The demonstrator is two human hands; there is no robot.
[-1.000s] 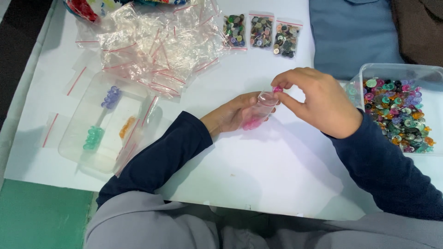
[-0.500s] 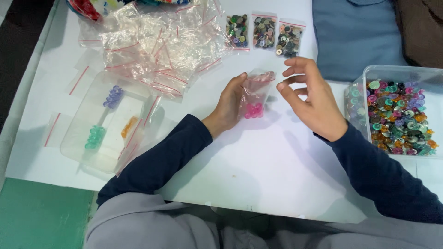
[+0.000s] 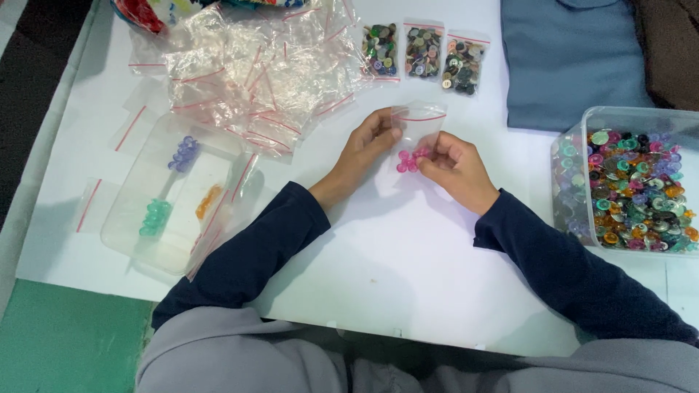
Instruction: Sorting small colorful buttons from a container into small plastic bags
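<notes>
A small clear zip bag (image 3: 417,122) with a red seal strip lies on the white table between my hands. Pink buttons (image 3: 405,161) sit in its lower part. My left hand (image 3: 364,149) holds the bag's left edge with thumb and fingers. My right hand (image 3: 455,169) pinches the bag at the pink buttons from the right. Both forearms wear dark blue sleeves.
A pile of empty clear zip bags (image 3: 255,65) lies at the upper left. Three filled button bags (image 3: 422,54) lie at the top. A clear box of mixed coloured buttons (image 3: 630,185) stands at the right. A clear tray (image 3: 171,196) with purple, green and orange buttons sits left. Blue cloth (image 3: 571,58) lies top right.
The bag has gone from held up between both hands to lying flatter on the table. My right hand came down from open beside it and now pinches the pink buttons.
</notes>
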